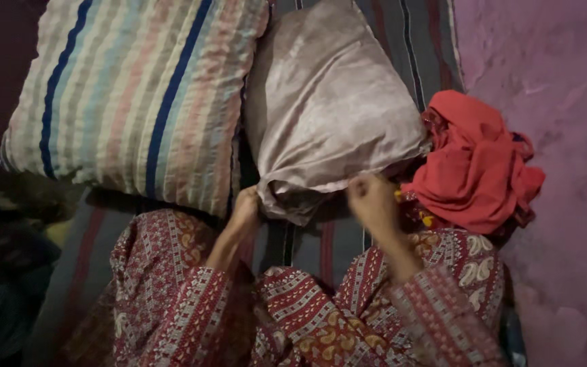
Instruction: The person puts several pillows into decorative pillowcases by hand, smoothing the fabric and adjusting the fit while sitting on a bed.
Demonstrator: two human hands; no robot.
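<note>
The pale grey-pink satin pillow [327, 109] lies on the dark striped mattress cover [321, 248], its open lower end drawn toward the person's lap — both hands are closed on that bunched edge, well apart. The left hand [246, 209] pinches one corner and the right hand [369, 198] the other (the cloth puckers between them). Just beside it sits a large seersucker pillow with pastel and blue stripes [130, 95]; a crumpled red garment [473, 163] rests against the pink wall [558, 75].
</note>
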